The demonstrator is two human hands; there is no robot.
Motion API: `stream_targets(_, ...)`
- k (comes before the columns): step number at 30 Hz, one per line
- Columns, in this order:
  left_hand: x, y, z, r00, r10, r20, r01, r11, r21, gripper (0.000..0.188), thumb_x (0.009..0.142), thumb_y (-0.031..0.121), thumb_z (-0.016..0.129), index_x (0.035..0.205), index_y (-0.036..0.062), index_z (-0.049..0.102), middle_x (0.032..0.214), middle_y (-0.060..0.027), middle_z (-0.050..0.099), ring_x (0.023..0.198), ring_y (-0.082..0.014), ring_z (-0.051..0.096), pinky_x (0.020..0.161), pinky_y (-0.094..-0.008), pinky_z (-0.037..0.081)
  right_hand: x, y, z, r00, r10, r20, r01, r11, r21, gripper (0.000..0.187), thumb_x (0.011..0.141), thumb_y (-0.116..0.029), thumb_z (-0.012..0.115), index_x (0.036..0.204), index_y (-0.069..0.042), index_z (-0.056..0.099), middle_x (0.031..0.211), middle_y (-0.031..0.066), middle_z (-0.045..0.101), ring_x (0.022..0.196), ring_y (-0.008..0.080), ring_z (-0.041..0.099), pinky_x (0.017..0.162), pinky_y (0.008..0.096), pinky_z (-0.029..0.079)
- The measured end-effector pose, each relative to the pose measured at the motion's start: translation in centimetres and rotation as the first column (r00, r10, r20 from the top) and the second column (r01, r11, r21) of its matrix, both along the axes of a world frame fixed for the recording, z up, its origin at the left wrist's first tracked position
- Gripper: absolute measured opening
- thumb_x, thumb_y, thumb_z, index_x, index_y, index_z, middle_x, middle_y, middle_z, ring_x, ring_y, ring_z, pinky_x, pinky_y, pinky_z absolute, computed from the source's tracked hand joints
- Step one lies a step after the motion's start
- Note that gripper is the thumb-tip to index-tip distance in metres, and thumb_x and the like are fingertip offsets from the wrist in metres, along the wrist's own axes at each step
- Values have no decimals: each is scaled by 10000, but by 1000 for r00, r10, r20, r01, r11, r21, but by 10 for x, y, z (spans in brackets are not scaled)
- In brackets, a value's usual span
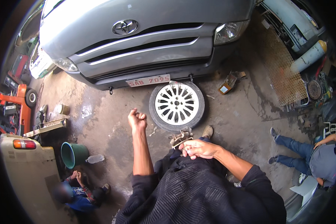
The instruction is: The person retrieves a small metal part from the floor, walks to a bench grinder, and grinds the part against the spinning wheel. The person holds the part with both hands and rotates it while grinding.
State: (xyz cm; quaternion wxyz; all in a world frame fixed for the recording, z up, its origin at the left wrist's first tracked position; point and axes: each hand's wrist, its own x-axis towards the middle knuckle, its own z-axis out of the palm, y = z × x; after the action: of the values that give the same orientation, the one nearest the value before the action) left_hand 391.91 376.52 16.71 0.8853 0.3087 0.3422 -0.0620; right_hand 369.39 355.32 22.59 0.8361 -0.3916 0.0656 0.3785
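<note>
My left hand is raised over the floor, left of a wheel, with its fingers curled into a loose fist; whatever it holds, if anything, is hidden. In front of my body my right hand is closed, thumb against fingers, and anything in its grip is too small to name. Just beyond the right hand, a rusty brown metal part shows near my feet, partly covered by the hand. The wheel, a black tyre on a white multi-spoke rim, lies flat in front of the van's bumper.
A silver van stands ahead. On the left are a green bucket, a clear plastic bottle and a crouching person. A small box, a metal mesh panel and another person are on the right.
</note>
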Motion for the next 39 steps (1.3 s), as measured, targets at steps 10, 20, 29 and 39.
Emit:
stream_targets(10,-22,-52,151,763,-412,498,292,907,303,277,818,70,592,608,109,415,491,57,303,394,-49,254,362,-233,263,18,-4,-47,996,-74,44,72,996,44,344,852,17,474,1195,17,504,964,65,587,695,86,530,691,237,460)
stream_targets(20,-3,-47,136,789,-581,199,33,365,930,187,804,136,590,661,15,589,478,18,426,387,-80,378,401,-287,402,43,9,-65,882,298,366,-7,783,-622,210,956,-164,463,937,-14,608,793,18,603,609,62,478,569,225,427)
stream_targets(29,-27,-32,111,701,-708,82,21,136,991,225,747,117,565,565,-16,549,437,-12,425,384,-99,428,400,-288,408,51,15,-146,924,296,241,-23,674,-739,255,843,-288,645,813,-35,664,665,33,604,602,140,526,542,323,415)
stream_targets(39,-34,-38,168,661,-732,163,168,357,919,198,767,54,557,573,39,521,479,21,416,396,-59,365,412,-258,407,50,18,-88,980,127,-153,-143,985,-100,190,933,-125,529,1039,32,545,629,-18,445,485,50,370,449,217,356)
